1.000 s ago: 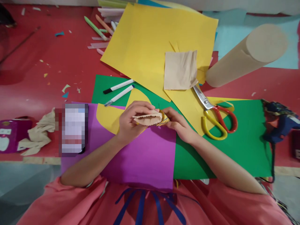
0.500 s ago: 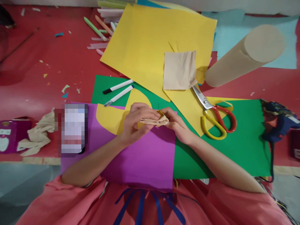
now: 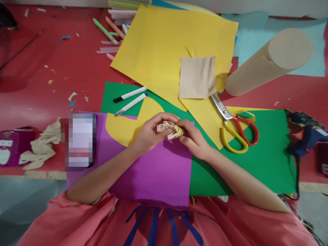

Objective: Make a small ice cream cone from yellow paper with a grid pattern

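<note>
Between my two hands is a crumpled piece of beige paper (image 3: pixel 172 131), with a yellow part bearing dark lines at its right side. My left hand (image 3: pixel 153 131) curls around its left side, thumb in front and fingers behind. On the right side my right hand (image 3: pixel 193 138) pinches it with bent fingers; the fingertips are partly hidden. Both hands are held above a purple sheet (image 3: pixel 153 174). A yellow cut-out shape (image 3: pixel 120 131) lies just left of my left hand, partly covered by it.
Scissors (image 3: pixel 227 114) with red and yellow handles lie right of my hands on a green sheet (image 3: pixel 271 150). Two markers (image 3: pixel 132 104), a phone (image 3: pixel 80 140), a beige paper square (image 3: pixel 197 78), a tall beige roll (image 3: pixel 266 61) and a glue gun (image 3: pixel 304 136) surround the work area.
The beige paper has turned and bunched up between my hands, so its crumpled folds and the lined yellow part now show. My left fingers have shifted up around it.
</note>
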Available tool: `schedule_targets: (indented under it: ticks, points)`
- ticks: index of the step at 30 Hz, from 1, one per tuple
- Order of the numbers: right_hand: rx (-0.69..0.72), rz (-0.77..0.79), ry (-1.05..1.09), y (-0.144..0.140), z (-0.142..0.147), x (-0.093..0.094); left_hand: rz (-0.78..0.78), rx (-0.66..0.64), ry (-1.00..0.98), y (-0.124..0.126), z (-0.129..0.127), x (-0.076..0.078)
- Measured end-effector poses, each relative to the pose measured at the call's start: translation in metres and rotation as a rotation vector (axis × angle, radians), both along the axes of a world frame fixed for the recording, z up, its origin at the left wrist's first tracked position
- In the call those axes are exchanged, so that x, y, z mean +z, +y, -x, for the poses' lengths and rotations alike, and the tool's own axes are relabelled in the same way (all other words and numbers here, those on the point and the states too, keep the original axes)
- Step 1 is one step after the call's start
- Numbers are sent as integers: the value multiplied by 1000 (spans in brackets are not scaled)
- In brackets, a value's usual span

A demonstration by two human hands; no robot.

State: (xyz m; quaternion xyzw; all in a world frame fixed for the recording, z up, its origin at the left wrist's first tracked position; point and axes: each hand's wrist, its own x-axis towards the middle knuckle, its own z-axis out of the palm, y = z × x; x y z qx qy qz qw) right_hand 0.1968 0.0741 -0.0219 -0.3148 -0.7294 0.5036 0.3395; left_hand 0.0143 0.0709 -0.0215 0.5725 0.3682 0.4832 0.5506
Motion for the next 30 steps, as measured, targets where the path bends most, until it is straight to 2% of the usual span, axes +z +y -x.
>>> schedule_targets:
  ticks: [2,5,8,11,14,17,21,27,30]
  points:
    - [6,-15,-44,-1,2,1,-15,49,36,1,0,-1]
    - [-1,-8,-90,-3,4,1,-38,214,62,1,-1,-4]
    - [-17,26,-85,-5,5,-1,-178,313,162,0,1,-2]
    - [-42,72,-45,-6,6,-4,-375,289,335,-2,6,6]
    - [-68,51,-24,-8,7,-6,-613,278,525,-4,9,13]
    - [-93,-33,-43,-9,8,-7,-707,303,587,-6,8,16]
    - [-95,-98,-50,-10,8,-6,-549,304,440,-8,5,10]
    - [-77,-147,-54,-9,10,4,-115,104,1,-5,-5,-1]
    - [-56,-193,-45,-9,11,7,35,-42,-75,-6,-8,0]
